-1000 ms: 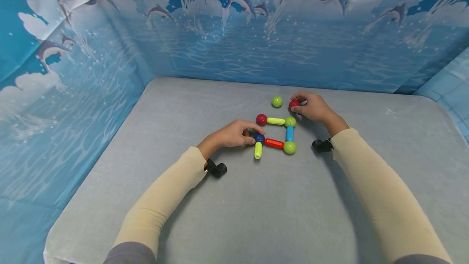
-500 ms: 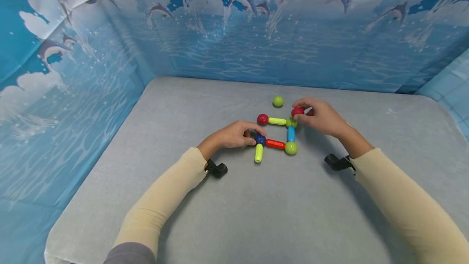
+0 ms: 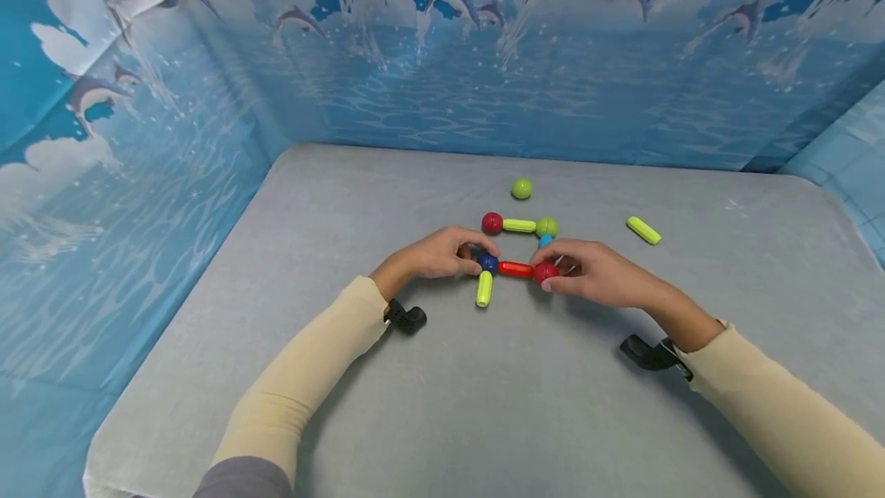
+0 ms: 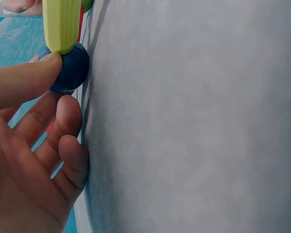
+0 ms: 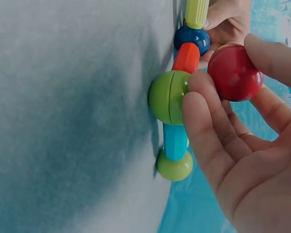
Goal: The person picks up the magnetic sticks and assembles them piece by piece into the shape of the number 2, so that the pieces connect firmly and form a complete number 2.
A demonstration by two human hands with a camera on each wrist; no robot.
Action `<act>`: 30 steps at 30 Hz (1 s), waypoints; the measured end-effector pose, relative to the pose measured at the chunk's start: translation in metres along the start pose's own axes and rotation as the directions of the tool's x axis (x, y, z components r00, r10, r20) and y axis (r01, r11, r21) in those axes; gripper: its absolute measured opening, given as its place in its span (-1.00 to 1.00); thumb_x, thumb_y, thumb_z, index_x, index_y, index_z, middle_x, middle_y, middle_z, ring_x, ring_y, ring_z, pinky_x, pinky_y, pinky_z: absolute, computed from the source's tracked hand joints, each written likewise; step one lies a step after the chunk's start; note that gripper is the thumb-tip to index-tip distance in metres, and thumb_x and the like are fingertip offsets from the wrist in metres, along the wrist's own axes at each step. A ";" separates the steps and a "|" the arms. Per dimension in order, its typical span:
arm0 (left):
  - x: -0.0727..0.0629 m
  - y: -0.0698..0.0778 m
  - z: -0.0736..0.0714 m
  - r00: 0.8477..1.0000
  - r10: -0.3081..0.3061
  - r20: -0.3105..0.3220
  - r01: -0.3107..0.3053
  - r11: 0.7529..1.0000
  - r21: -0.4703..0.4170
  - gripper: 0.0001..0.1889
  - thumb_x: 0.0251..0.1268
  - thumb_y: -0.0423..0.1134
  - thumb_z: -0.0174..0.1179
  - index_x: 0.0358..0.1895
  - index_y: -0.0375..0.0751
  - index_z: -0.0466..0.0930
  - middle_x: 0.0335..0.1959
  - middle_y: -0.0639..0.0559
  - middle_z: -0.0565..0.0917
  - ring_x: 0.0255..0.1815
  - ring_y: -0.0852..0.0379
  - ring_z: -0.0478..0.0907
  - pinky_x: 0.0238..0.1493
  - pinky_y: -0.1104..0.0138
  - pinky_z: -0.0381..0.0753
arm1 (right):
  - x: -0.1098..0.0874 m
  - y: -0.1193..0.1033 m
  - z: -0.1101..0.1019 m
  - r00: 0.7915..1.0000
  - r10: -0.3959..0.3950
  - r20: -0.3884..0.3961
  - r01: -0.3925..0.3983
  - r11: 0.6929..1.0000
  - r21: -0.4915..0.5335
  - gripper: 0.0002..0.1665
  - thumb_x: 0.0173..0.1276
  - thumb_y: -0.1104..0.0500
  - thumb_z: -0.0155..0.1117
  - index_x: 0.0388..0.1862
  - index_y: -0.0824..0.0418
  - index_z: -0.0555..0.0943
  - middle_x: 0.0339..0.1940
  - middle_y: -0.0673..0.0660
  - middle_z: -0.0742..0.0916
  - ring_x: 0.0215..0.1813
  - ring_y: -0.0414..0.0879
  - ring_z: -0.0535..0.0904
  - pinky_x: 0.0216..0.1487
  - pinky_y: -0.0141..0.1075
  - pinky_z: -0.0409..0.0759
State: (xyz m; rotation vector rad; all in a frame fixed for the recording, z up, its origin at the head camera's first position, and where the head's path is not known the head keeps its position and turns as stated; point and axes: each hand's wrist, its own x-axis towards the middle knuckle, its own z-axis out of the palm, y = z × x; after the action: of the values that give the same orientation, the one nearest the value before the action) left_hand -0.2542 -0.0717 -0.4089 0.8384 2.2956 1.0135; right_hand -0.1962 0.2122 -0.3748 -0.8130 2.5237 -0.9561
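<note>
My left hand pinches a dark blue magnetic ball between thumb and fingers. From that ball a yellow-green stick juts toward me, and a red stick runs right to a green ball. A red ball is pinched in my right hand, held above that green ball, hiding it in the head view. Beyond it a light-blue stick leads to a far green ball. Another yellow-green stick joins that one to a second red ball.
A loose green ball lies behind the joined pieces. A loose yellow-green stick rests on the grey cloth-covered table to the right. A blue dolphin-print curtain stands along the back and left edges.
My right hand has brought the red ball from beside the loose green ball toward me, over the near-right corner. The loose stick, earlier behind my right wrist, now shows. My left hand stays put.
</note>
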 end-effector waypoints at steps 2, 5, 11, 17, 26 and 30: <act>0.000 0.000 0.000 1.000 -0.007 0.001 0.007 1.000 -0.008 -0.65 0.40 -0.32 0.19 0.22 -0.04 0.60 -0.19 -0.05 0.66 -0.45 0.16 0.41 -0.38 0.42 0.41 | 0.000 0.001 0.001 1.000 0.001 -0.013 -0.001 1.000 0.004 -0.65 0.37 0.14 0.35 0.12 0.10 0.61 -0.01 0.05 0.70 -0.05 -0.08 0.62 -0.11 -0.27 0.61; 0.000 0.000 0.001 1.000 -0.019 -0.005 0.019 1.000 -0.018 -0.65 0.40 -0.32 0.18 0.21 -0.02 0.60 -0.15 -0.04 0.66 -0.43 0.15 0.41 -0.38 0.41 0.40 | 0.000 0.002 0.004 0.999 -0.011 -0.035 0.011 1.000 -0.003 -0.65 0.35 0.13 0.36 0.10 0.09 0.62 -0.01 0.04 0.70 -0.05 -0.09 0.63 -0.10 -0.28 0.62; -0.001 -0.001 0.001 1.000 -0.014 -0.006 0.014 1.000 -0.026 -0.64 0.38 -0.33 0.20 0.21 -0.02 0.60 -0.17 -0.04 0.65 -0.46 0.16 0.39 -0.39 0.41 0.40 | -0.002 -0.003 0.017 0.993 -0.092 -0.075 0.089 0.995 -0.034 -0.58 0.28 0.19 0.43 0.12 0.11 0.62 -0.01 0.02 0.70 -0.09 -0.14 0.65 -0.09 -0.30 0.66; 0.001 -0.004 0.000 1.000 -0.008 0.003 0.008 0.999 -0.031 -0.64 0.39 -0.32 0.19 0.22 -0.01 0.59 -0.13 -0.03 0.66 -0.47 0.18 0.39 -0.38 0.41 0.40 | -0.003 -0.016 0.036 0.991 -0.126 -0.052 0.124 0.991 -0.041 -0.49 0.24 0.25 0.44 0.18 0.21 0.56 0.04 0.06 0.71 -0.12 -0.19 0.63 -0.09 -0.32 0.67; 0.002 -0.006 -0.002 1.000 -0.001 -0.004 0.001 1.000 -0.021 -0.63 0.39 -0.30 0.20 0.22 -0.02 0.59 -0.04 -0.03 0.65 -0.45 0.16 0.43 -0.35 0.41 0.43 | 0.001 -0.027 0.055 0.969 -0.245 -0.032 0.242 0.968 -0.065 -0.56 0.18 0.26 0.49 0.05 0.07 0.62 -0.05 -0.07 0.68 -0.11 -0.25 0.59 -0.09 -0.34 0.67; 0.003 -0.007 -0.001 1.000 0.016 0.000 -0.016 1.000 -0.025 -0.63 0.38 -0.31 0.20 0.22 -0.05 0.59 0.00 -0.03 0.65 -0.45 0.16 0.44 -0.34 0.41 0.43 | 0.004 -0.028 0.059 0.965 -0.263 -0.013 0.262 0.964 -0.050 -0.54 0.19 0.24 0.49 0.08 0.07 0.64 0.00 -0.06 0.66 -0.05 -0.24 0.56 -0.06 -0.33 0.68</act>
State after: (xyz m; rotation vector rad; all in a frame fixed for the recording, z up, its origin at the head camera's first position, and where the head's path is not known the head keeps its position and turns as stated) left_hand -0.2594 -0.0736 -0.4138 0.8484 2.2748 1.0462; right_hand -0.1599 0.1629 -0.3986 -1.1813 2.5064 -0.9895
